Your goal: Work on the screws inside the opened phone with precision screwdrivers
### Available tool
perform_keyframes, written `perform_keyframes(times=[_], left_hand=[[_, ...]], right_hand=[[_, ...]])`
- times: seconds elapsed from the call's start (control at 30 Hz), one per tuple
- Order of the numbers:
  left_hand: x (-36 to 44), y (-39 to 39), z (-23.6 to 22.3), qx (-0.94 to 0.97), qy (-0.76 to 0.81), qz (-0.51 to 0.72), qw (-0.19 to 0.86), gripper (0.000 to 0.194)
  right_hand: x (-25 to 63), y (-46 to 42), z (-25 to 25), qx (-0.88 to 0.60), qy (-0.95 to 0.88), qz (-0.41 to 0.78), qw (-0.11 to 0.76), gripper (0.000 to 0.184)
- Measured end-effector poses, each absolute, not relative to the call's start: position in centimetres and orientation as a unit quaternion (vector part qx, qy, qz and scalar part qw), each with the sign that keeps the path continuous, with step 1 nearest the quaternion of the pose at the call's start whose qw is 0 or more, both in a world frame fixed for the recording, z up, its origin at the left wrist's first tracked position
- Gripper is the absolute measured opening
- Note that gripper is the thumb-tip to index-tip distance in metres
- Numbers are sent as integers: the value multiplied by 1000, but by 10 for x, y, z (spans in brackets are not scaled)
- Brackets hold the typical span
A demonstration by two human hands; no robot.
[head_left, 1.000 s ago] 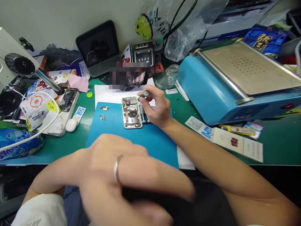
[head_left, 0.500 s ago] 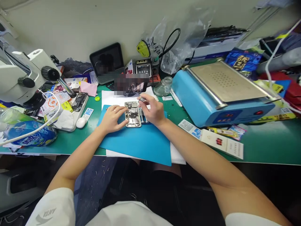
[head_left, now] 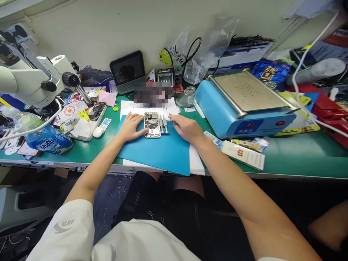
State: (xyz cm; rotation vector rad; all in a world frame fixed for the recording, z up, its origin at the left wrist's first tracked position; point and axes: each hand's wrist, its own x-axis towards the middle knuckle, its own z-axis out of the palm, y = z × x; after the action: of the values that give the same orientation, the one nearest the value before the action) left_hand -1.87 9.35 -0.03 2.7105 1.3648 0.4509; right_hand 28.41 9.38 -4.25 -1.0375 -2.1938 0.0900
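Note:
An opened smartphone (head_left: 152, 125) lies on the blue mat (head_left: 154, 154), its inner parts exposed. My left hand (head_left: 131, 127) rests flat at its left side, fingers stretched out, the thumb and a fingertip at the phone's edge. Right of the phone, two grey screwdrivers (head_left: 164, 127) lie side by side with their tips pointing away from me. My right hand (head_left: 189, 128) is just right of them, fingers closed on a slim tool that looks like another screwdriver; most of it is hidden. Small bits (head_left: 165, 108) lie on the white paper beyond.
To the right stands a blue heating plate machine (head_left: 217, 116), with a white box (head_left: 243, 154) in front. A glass jar (head_left: 189, 96) and a small screen device (head_left: 127, 70) are at the back. A microscope (head_left: 58, 81) and a blue bottle (head_left: 50, 139) crowd the left.
My right hand has moved right and down, off the phone's upper edge, uncovering the screwdrivers; the small piece it pinched no longer shows there. My left hand stays at the phone. The view has shifted.

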Motion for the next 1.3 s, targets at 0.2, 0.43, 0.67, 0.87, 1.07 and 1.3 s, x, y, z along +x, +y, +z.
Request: perform_keyframes(times=[0.2, 0.43, 0.67, 0.87, 1.07, 1.3], left_hand=[[-21, 94, -1, 883, 451, 125, 41, 64], [-20, 93, 2, 892, 433, 116, 50, 60], [-24, 95, 0, 898, 418, 129, 33, 50], [-27, 97, -5, 903, 402, 145, 35, 45], [-29, 99, -6, 903, 395, 159, 52, 46], [-32, 99, -5, 901, 392, 169, 79, 54]], right_hand=[[278, 97, -45, -373, -865, 74, 328, 35], [278, 96, -45, -377, -860, 76, 336, 34], [275, 96, -44, -363, -858, 74, 355, 29], [277, 97, -43, -372, -839, 78, 389, 28], [282, 102, -45, -400, -815, 80, 413, 28], [282, 105, -47, -426, -801, 86, 411, 19]])
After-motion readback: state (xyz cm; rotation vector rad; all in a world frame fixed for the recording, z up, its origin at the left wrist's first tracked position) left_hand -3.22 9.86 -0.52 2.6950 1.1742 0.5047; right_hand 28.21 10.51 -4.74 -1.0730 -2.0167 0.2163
